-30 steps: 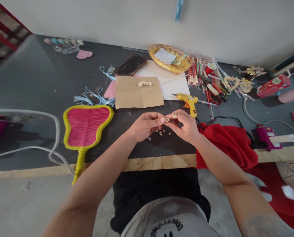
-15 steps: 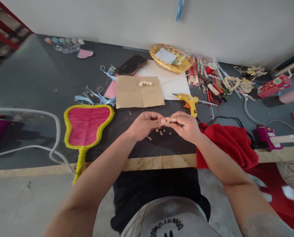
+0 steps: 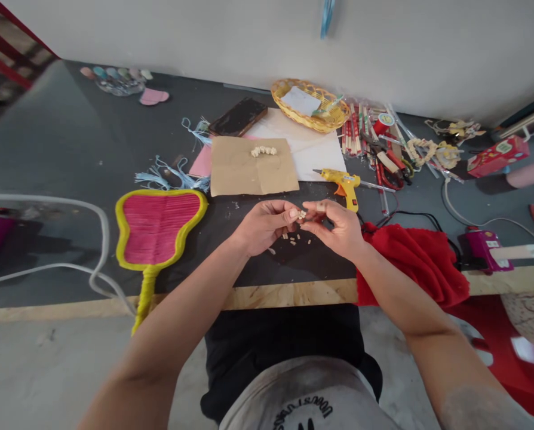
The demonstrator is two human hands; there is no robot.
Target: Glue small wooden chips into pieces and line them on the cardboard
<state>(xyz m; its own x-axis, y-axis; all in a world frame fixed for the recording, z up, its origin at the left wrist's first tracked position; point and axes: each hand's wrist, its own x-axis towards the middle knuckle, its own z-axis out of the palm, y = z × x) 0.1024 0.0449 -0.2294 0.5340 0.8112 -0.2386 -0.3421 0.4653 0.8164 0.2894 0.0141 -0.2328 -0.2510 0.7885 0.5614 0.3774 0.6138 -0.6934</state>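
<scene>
Between thumb and fingers, my left hand pinches a small cluster of cream-coloured pieces. My right hand is just to its right, thumb and forefinger apart around the cluster's right end; whether a fingertip touches it I cannot tell. Several tiny cream pieces lie scattered on the dark tabletop below the hands. Beyond them, a curved row of similar cream pieces rests on a creased sheet of brown paper. A yellow glue gun lies right of the paper, its nozzle pointing left.
A pink fan with yellow edging lies at left, its handle over the table edge. Red cloth is beside my right forearm. A wicker basket, a dark phone, scissors and wrapped sticks lie farther back.
My right fingers have parted from their pinch at the cluster, and more of it shows. My left hand keeps its hold in nearly the same place.
</scene>
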